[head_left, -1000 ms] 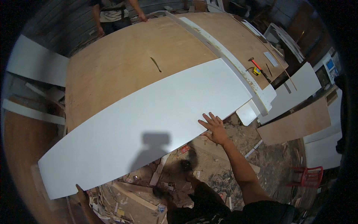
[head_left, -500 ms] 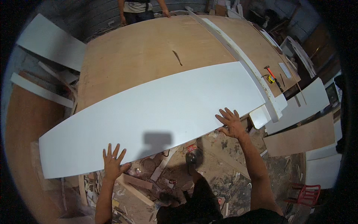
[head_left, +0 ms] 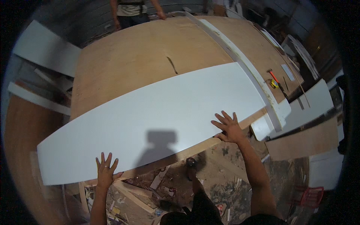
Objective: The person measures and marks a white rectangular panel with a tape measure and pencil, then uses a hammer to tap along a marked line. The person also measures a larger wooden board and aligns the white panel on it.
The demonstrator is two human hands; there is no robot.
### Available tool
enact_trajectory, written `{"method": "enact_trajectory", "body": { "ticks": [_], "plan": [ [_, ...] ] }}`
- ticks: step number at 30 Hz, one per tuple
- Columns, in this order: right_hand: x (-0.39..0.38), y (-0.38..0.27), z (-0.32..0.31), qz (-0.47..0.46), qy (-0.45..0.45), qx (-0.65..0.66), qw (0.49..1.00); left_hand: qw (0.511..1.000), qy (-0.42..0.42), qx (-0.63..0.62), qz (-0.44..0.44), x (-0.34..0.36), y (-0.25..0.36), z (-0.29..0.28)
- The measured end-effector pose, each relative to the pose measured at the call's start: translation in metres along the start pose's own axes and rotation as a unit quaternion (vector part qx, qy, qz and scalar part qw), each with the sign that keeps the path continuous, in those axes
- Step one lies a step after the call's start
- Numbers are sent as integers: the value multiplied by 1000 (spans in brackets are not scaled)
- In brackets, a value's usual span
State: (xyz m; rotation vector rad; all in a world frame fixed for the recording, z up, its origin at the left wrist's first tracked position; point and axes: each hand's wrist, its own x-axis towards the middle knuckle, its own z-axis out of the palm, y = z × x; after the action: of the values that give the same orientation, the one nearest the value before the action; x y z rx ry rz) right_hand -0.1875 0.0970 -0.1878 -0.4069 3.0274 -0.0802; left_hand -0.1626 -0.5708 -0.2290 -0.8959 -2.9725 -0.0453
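A long white panel [head_left: 168,105] lies flat across the near part of a large plywood sheet [head_left: 131,67]. On its near edge, toward the left end, rests my left hand [head_left: 106,171], open with fingers spread. My right hand [head_left: 228,128] presses on the same edge farther right, also open, its thumb down at the rim. The panel's right end meets a long pale rail [head_left: 240,56] that crosses the plywood from far to near. Along the panel's near side a narrow strip of bare wood [head_left: 191,150] shows between the two hands.
A hammer [head_left: 273,75] and a yellow tape measure [head_left: 274,84] lie right of the rail. Another person [head_left: 131,10] stands at the far edge. Wood offcuts [head_left: 137,197] litter the floor by my feet; a red chair [head_left: 312,195] stands lower right.
The white panel has slid away from me, uncovering a strip of wood along its near edge. Both hands stay spread on that edge. The view has shifted slightly.
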Motion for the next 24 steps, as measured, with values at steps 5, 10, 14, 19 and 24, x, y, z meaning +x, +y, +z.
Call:
{"method": "enact_trajectory", "body": {
  "ticks": [5,10,14,19,24],
  "plan": [
    [8,1,-2,-5,29,16,999,1000,-6,6,-19,2,3,-3],
    [11,1,-5,-14,34,11,999,998,32,50,-18,1,8,-5],
    [12,1,-7,-6,21,10,1000,999,5,42,-33,-1,9,-3],
    [13,5,0,-17,36,12,999,999,12,38,-35,-2,10,-2],
    [18,10,5,-23,46,-2,999,997,12,68,-32,1,10,-5]
  ]
}}
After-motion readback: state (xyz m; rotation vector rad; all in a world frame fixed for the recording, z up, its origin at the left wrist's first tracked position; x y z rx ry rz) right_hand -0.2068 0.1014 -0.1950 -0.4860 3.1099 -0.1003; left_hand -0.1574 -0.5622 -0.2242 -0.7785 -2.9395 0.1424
